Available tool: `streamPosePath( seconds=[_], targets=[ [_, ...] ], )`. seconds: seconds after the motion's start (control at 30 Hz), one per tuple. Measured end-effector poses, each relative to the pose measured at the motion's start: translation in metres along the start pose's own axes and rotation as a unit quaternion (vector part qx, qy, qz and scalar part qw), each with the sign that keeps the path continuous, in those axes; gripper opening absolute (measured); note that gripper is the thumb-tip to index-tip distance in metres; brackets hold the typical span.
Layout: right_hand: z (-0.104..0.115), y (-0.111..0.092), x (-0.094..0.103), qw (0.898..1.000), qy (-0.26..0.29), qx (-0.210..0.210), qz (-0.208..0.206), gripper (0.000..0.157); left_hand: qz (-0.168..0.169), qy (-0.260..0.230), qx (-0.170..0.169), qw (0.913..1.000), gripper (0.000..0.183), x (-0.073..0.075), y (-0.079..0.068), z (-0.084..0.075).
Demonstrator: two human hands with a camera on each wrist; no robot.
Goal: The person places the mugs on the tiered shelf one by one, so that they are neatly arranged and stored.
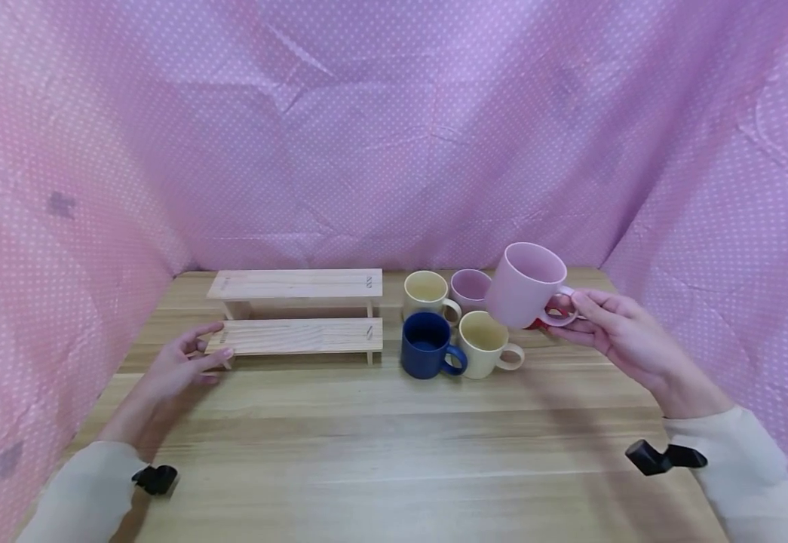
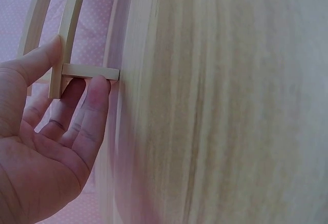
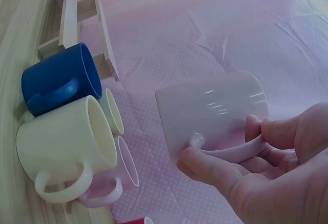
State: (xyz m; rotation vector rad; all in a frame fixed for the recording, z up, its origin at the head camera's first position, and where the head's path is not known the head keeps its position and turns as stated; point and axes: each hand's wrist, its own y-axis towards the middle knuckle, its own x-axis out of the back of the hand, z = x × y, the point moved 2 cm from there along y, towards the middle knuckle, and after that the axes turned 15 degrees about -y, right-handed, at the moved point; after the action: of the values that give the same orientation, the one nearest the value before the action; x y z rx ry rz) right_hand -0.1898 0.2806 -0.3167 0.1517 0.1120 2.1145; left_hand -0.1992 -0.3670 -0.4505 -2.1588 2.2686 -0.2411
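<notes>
My right hand [image 1: 614, 332] pinches a pink mug [image 1: 525, 290] by its handle, thumb on top and fingers under the loop. The mug is upright with a slight tilt, raised above the other cups. At the left, my left hand [image 1: 176, 366] holds the end of the lower wooden shelf [image 1: 305, 335]. The left wrist view shows its thumb [image 2: 43, 60] against the board and fingertips by the short leg [image 2: 89, 72]. Below the raised mug are a blue mug [image 1: 427, 353], a front cream mug [image 1: 478, 358], a rear cream mug [image 1: 426, 289] and another pink mug [image 1: 470, 285].
Behind the lower shelf stands a higher wooden shelf [image 1: 298, 284]. A red mug [image 3: 136, 221], mostly hidden, is at the right end of the cups. Pink dotted cloth [image 1: 366, 151] hangs at the back and both sides of the wooden table [image 1: 366, 452].
</notes>
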Motion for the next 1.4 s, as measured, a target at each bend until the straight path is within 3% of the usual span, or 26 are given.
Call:
streamPosePath(
  seconds=[0.3, 0.5, 0.67, 0.87, 1.17, 1.4],
  targets=[
    [0.004, 0.026, -0.016, 0.999, -0.027, -0.024, -0.017, 0.03, -0.01, 0.013, -0.011, 0.9998, 0.074, 0.006, -0.005, 0.002],
    [0.011, 0.05, -0.032, 0.999, 0.002, -0.025, -0.022, 0.027, -0.006, -0.002, -0.002, 1.0, 0.079, 0.001, -0.004, 0.007],
    [0.017, 0.074, -0.053, 0.999, -0.02, -0.04, -0.031, 0.03, -0.012, 0.001, -0.001, 0.9999, 0.078, -0.002, -0.002, 0.006],
    [0.019, 0.11, -0.091, 0.997, -0.04, -0.053, -0.032, 0.042, -0.005, 0.009, -0.01, 0.9999, 0.074, -0.001, -0.002, 0.004],
    [0.017, 0.178, -0.164, 0.997, -0.026, -0.067, -0.031, 0.036, 0.006, 0.008, -0.016, 0.9998, 0.075, -0.001, -0.001, 0.001],
    [0.008, 0.224, -0.213, 0.996, -0.021, -0.087, -0.026, 0.034, 0.006, 0.006, 0.003, 1.0, 0.077, -0.002, -0.005, -0.002]
  ],
)
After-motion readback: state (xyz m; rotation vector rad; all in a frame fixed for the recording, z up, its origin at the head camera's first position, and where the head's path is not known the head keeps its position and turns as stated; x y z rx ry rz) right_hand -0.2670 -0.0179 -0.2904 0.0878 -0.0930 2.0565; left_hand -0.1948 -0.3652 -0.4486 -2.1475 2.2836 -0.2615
